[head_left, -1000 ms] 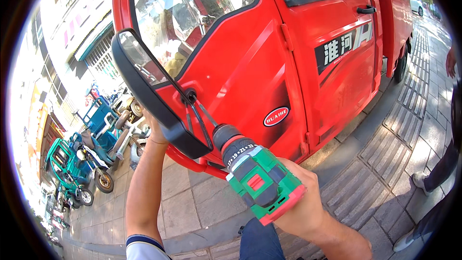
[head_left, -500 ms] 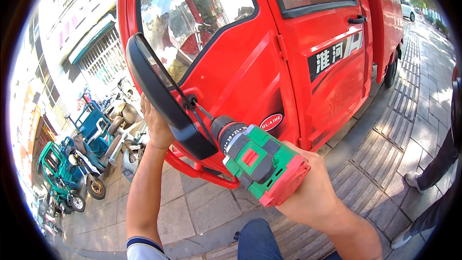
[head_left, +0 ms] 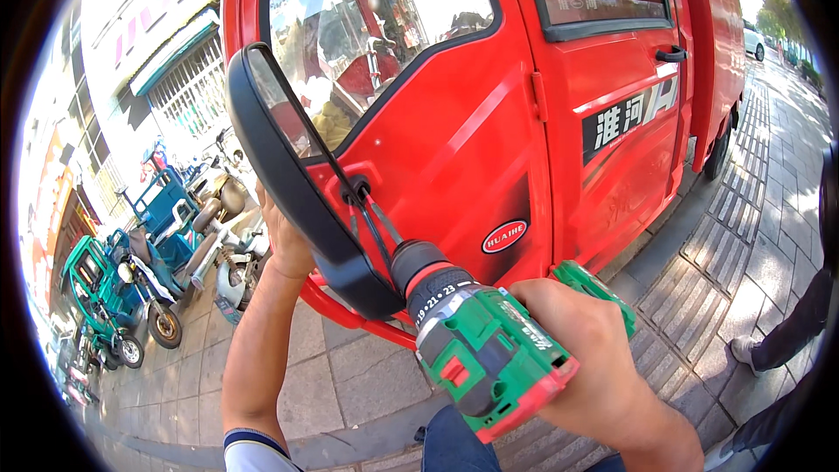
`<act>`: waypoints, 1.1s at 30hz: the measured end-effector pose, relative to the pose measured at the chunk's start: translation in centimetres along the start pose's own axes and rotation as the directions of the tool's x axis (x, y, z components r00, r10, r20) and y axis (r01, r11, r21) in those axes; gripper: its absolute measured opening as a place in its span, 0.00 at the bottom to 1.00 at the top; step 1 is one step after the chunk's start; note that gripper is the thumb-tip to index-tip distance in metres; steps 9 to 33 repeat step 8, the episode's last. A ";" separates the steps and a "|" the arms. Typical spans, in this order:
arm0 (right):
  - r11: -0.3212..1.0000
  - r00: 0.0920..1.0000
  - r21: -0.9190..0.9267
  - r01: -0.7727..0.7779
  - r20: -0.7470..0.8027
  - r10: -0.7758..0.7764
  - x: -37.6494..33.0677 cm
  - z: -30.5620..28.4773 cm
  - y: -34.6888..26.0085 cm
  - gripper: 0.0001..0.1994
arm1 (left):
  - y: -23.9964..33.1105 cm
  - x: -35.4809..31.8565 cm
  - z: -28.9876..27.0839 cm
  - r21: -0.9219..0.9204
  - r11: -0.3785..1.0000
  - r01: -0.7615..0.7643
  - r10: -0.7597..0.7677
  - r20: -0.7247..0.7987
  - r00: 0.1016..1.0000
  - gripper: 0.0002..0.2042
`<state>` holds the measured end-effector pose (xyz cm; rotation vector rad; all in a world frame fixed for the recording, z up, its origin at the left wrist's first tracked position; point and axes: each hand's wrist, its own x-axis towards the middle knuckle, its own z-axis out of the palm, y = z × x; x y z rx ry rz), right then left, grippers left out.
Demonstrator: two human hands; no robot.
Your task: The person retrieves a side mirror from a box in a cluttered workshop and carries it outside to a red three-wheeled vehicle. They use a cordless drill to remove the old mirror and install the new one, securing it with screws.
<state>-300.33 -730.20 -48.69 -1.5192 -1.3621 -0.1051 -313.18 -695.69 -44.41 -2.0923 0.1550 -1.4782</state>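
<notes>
My right hand (head_left: pixel 587 351) is wrapped round the handle of a green, red and black cordless drill (head_left: pixel 494 345). Its long thin bit (head_left: pixel 383 220) slants up to the dark mount hole (head_left: pixel 357 189) in the red front panel, beside the mirror; whether the tip sits on a screw is too small to tell. A black side mirror (head_left: pixel 281 170) stands tilted at the vehicle's front corner. Against its outer back, my left hand (head_left: pixel 288 243) holds it, with the fingertips partly hidden behind the housing.
The red cargo tricycle's cab door (head_left: pixel 612 183) and windscreen (head_left: pixel 367 44) fill the upper middle. A red tubular bumper (head_left: pixel 363 325) curves below the mirror. Parked scooters and small three-wheelers (head_left: pixel 144 253) stand at left. Another person's leg (head_left: pixel 791 323) is at right on the paving.
The drill has come lower and turned, so its battery end now shows beyond my right hand. Its bit still reaches the mount. The vehicle sits slightly farther right and lower in view.
</notes>
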 end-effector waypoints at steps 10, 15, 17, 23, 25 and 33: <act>0.996 0.997 -0.059 0.071 -0.030 -0.073 -0.2 -0.7 0.5 0.27 | -1.9 -0.9 1.1 0.008 0.999 -0.040 0.040 -0.017 0.999 0.16; 0.996 0.997 -0.059 0.071 -0.030 -0.073 -0.2 -0.7 0.5 0.27 | -1.9 -0.9 1.1 0.008 0.999 -0.040 0.040 -0.017 0.999 0.16; 0.996 0.997 -0.059 0.071 -0.030 -0.073 -0.2 -0.7 0.5 0.27 | -1.9 -0.9 1.1 0.008 0.999 -0.040 0.040 -0.017 0.999 0.16; 0.996 0.997 -0.059 0.071 -0.030 -0.073 -0.2 -0.7 0.5 0.27 | -1.9 -0.9 1.1 0.008 0.999 -0.040 0.040 -0.017 0.999 0.16; 0.996 0.997 -0.059 0.071 -0.030 -0.073 -0.2 -0.7 0.5 0.27 | -1.9 -0.9 1.1 0.008 0.999 -0.040 0.040 -0.017 0.999 0.16; 0.996 0.997 -0.059 0.071 -0.030 -0.073 -0.2 -0.7 0.5 0.27 | -1.9 -0.9 1.1 0.008 0.999 -0.040 0.040 -0.017 0.999 0.16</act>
